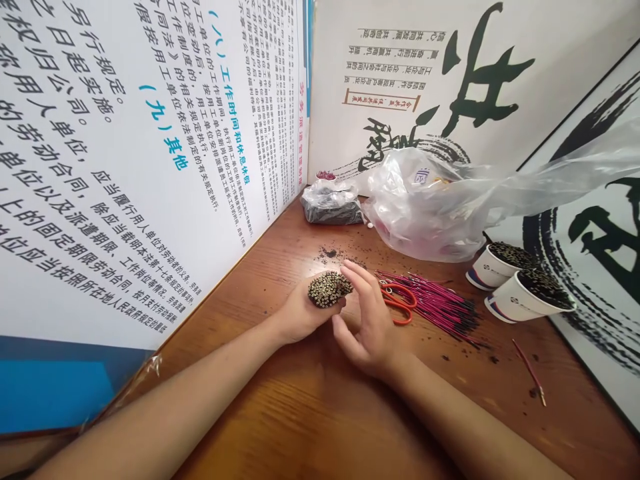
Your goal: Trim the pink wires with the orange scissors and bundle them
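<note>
A thick bundle of thin dark sticks with brass-coloured ring ends [327, 289] points up toward the camera. My left hand [299, 312] is wrapped round it. My right hand [367, 320] is beside the bundle's right side, fingers apart and curved, with nothing visible between them. Just right of my right hand lie orange-handled scissors [407, 307], partly hidden by it. A spread pile of magenta sticks with dark ends [440, 303] lies beyond the scissors.
Two paper cups [510, 300] packed with dark sticks stand at the right. One loose red stick [531, 372] lies nearer. Behind are a large clear plastic bag [425, 213] and a wrapped black bundle [333, 205]. Dark crumbs dot the wooden table [270, 413]; printed boards rise around it.
</note>
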A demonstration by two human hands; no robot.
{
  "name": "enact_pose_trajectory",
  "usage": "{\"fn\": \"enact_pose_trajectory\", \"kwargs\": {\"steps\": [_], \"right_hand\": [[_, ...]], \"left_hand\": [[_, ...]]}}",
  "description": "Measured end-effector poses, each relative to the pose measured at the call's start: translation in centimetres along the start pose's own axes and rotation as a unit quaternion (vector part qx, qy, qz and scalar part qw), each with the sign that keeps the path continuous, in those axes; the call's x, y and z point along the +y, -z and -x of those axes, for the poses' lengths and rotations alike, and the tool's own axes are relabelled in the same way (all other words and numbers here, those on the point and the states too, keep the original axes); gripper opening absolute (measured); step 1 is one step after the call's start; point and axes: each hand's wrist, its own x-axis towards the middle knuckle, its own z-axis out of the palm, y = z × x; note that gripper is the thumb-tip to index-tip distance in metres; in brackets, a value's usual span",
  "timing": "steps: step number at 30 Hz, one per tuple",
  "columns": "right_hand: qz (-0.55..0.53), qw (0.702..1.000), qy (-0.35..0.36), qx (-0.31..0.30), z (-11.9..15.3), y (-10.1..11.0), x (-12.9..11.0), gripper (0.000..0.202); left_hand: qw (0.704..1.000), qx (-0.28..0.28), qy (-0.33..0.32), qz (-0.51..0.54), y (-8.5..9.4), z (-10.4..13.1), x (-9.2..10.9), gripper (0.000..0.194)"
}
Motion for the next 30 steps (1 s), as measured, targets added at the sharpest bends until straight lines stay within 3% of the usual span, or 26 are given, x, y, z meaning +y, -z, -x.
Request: {"fn": "enact_pose_trajectory", "kwargs": {"steps": [10,16,22,27,30], "right_hand": [[-0.063,0.995,-0.069,0.045,-0.1,0.0,0.8,0.023],[-0.048,0.998,-0.035,0.003,0.1,-0.4,0.6,0.039],[0.074,0.995,-0.026,-0.056,0.6,-1.0,0.2,0.056],[0.089,0.994,-0.007,-0.059,0.7,-1.0,-0.2,0.058],[0.068,0.996,-0.017,-0.062,0.5,-0.9,-0.2,0.053]], "left_hand": [[0.997,0.034,-0.068,-0.021,-0.2,0.1,0.1,0.017],[0.995,0.078,-0.057,0.002,-0.1,0.0,-0.1,0.015],[0.993,0.098,-0.044,0.041,-0.3,-0.3,-0.5,0.027],[0.988,0.137,-0.048,0.048,-0.5,-0.2,0.4,0.026],[0.985,0.159,0.001,0.067,-0.5,-0.2,0.9,0.021]]}}
